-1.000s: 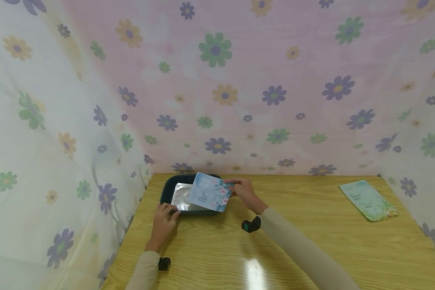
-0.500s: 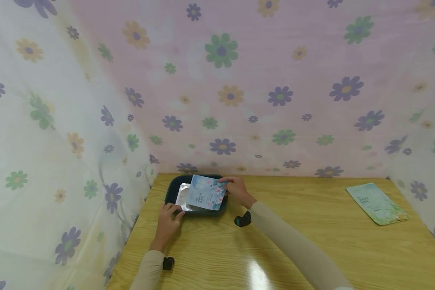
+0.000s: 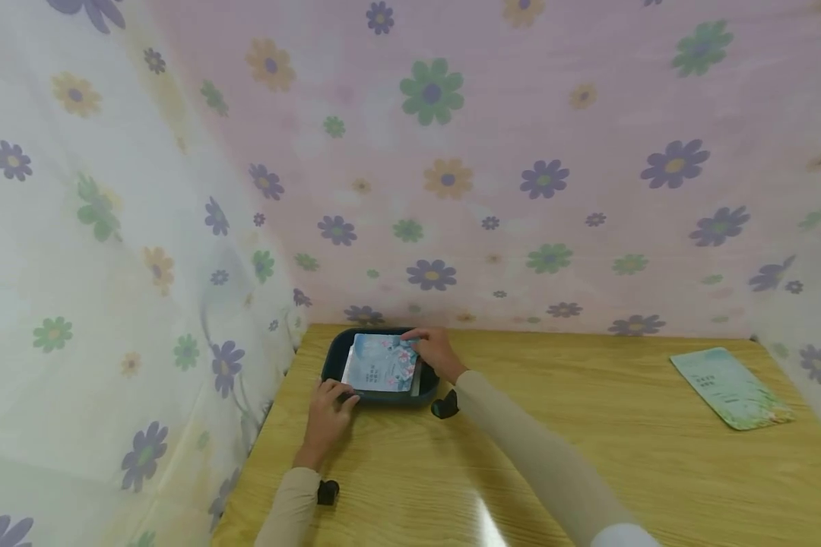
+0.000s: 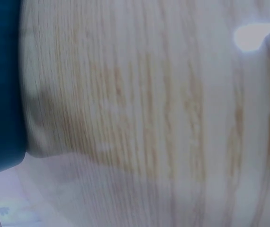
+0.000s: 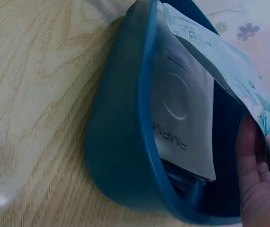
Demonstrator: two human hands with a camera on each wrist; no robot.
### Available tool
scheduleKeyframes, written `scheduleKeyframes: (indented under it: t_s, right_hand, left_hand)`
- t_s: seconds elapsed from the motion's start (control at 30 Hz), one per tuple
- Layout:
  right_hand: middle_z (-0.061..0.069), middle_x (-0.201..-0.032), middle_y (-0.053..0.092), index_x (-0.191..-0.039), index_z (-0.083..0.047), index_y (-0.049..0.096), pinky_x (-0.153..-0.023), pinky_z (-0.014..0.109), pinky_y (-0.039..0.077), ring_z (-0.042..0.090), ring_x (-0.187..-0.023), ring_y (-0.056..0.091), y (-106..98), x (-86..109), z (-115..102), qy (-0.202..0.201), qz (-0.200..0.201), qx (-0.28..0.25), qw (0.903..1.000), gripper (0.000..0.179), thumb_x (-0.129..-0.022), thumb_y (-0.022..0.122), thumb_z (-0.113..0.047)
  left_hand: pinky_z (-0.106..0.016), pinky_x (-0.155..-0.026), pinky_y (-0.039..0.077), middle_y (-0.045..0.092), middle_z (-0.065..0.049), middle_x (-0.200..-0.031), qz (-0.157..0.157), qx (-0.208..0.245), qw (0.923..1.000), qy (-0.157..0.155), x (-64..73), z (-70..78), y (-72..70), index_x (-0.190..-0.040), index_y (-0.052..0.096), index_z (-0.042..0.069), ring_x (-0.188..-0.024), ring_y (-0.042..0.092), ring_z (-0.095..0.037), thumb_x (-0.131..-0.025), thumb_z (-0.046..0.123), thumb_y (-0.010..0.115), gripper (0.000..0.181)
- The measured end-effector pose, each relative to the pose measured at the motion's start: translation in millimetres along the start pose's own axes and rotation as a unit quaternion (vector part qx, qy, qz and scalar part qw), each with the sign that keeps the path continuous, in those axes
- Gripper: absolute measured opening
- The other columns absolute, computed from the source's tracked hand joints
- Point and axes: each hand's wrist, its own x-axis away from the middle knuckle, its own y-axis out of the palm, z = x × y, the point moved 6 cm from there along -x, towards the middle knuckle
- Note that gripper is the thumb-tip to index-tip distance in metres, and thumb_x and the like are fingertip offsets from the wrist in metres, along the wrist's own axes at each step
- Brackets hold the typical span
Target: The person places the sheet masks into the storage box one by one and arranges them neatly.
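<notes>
A dark blue-green plastic bin (image 3: 427, 395) stands at the back left of the wooden table. My right hand (image 3: 438, 354) pinches a light blue face mask packet (image 3: 376, 363) with pink flowers by its right end, between thumb and fingers. In the head view the packet covers most of the bin's opening. The right wrist view shows the packet (image 5: 220, 56) tilted, with its held end raised above a silver packet (image 5: 182, 104) lying inside. Something bluish lies under the silver one, mostly hidden. My left hand (image 3: 328, 418) holds the bin's front left rim.
A light green face mask packet (image 3: 728, 387) lies flat at the table's right. Flowered cloth (image 3: 445, 228) hangs behind the table and along both sides. Small black wrist cameras (image 3: 445, 405) stick out beside both wrists.
My right hand has brought the blue packet left and down over the bin, so the silver packet is now nearly covered in the head view. My left hand stays at the rim.
</notes>
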Motion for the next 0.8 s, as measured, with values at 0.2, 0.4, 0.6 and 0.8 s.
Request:
scheduleKeyframes:
  t_s: [0.2,0.4,0.6,0.8]
  right_hand:
    - [0.015,-0.105,0.064,-0.101,0.002,0.071,-0.052,0.04,0.048,0.025,-0.051,0.044,12,-5.4,2,-0.034,-0.005,0.036,0.9987,0.029,-0.085,0.048,0.012]
    - [0.016,-0.09,0.065,-0.096,0.006,0.069,-0.043,0.025,0.029,0.013,-0.048,0.033,15,-7.6,-1,-0.054,-0.001,0.127,0.9905,0.028,-0.076,0.051,0.015]
    - [0.019,-0.108,0.063,-0.099,0.005,0.069,-0.061,0.031,0.045,0.027,-0.086,0.056,21,-3.9,-10,-0.064,-0.033,0.249,0.9659,0.027,-0.077,0.055,0.013]
    - [0.022,-0.115,0.058,-0.105,0.008,0.065,-0.086,0.045,0.048,0.037,-0.111,0.052,27,1.3,-17,-0.092,-0.073,0.298,0.9472,0.031,-0.077,0.051,0.016]
  left_hand:
    - [-0.071,-0.093,0.028,0.056,-0.004,-0.078,-0.004,0.007,1.0,0.003,-1.8,-0.7,-0.5,-0.076,0.066,0.008,-0.076,0.057,-0.024,-0.068,-0.001,0.082,0.019]
    - [-0.071,-0.093,0.028,0.056,-0.004,-0.078,-0.005,-0.001,1.0,-0.006,-0.4,-1.2,-0.2,-0.076,0.066,0.008,-0.077,0.057,-0.024,-0.069,-0.001,0.082,0.02]
    - [-0.07,-0.094,0.028,0.055,-0.004,-0.078,-0.007,0.001,0.9999,-0.01,-0.3,-2.3,1.5,-0.076,0.066,0.008,-0.077,0.057,-0.024,-0.069,-0.001,0.082,0.019]
    - [-0.071,-0.093,0.028,0.055,-0.004,-0.078,-0.003,-0.001,1.0,-0.005,0.7,-4.3,0.9,-0.076,0.066,0.008,-0.076,0.056,-0.024,-0.069,-0.001,0.082,0.02]
